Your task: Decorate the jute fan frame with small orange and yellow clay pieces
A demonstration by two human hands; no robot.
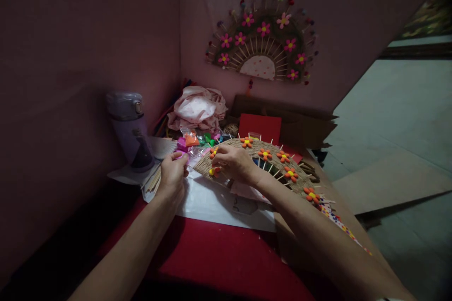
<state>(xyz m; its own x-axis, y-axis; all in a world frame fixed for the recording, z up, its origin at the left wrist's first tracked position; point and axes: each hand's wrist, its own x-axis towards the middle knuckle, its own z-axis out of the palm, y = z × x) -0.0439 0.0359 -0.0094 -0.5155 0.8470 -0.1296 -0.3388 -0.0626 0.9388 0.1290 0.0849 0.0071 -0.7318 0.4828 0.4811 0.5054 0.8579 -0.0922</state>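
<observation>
A half-round woven fan piece (pixel 271 162) with orange clay flowers and wooden sticks lies on white paper (pixel 215 204). My right hand (pixel 235 162) rests on its left end, fingers curled and pinching at an orange flower (pixel 213 152). My left hand (pixel 173 174) is closed, its fingertips pinching a small pink clay lump (pixel 181 153) just left of the fan. Bags of coloured clay (pixel 197 140) lie right behind both hands.
A purple lidded bottle (pixel 131 129) stands at the left. Pink cloth (pixel 197 107) is heaped at the back, beside a red card (pixel 259 127) and brown cardboard (pixel 300 124). A finished fan with pink flowers (pixel 263 42) hangs on the pink wall. The table cover (pixel 219 254) is red.
</observation>
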